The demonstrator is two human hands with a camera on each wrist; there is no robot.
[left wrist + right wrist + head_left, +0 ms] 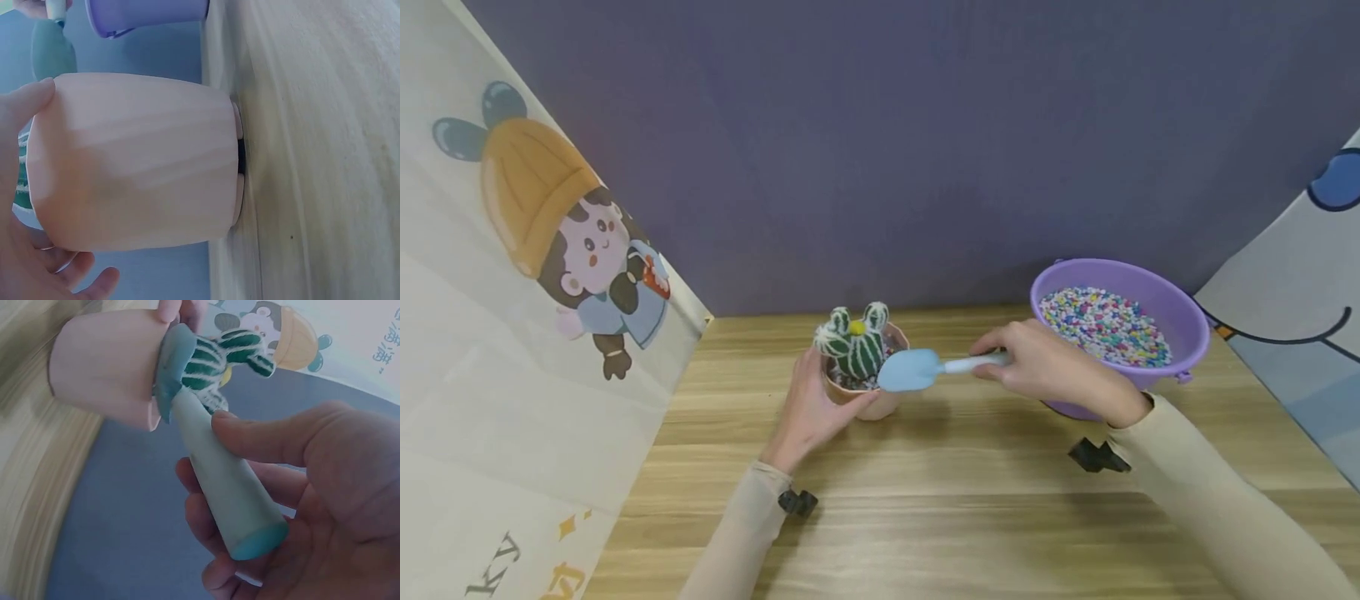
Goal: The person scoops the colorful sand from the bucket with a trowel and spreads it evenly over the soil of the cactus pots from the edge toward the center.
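A pale pink flower pot [882, 407] stands upright on the wooden table, holding a green, white-striped toy cactus [859, 357] with a yellow flower. My left hand [811, 408] grips the pot at its rim, thumb [37, 100] on the near side and fingers around the left. In my right hand [1045, 362] is the pale handle of a small light-blue shovel [912, 370], pinched between thumb and fingers [203, 519]. Its blade [175, 362] overlaps the pot's right rim, right beside the cactus. Small bits show around the cactus base.
A purple bucket [1187, 333] with many colourful beads [1105, 327] stands at the back right, behind my right wrist. A dark blue panel [880, 150] rises behind the wooden table [940, 517]. Cartoon-printed white panels [475, 333] flank both sides.
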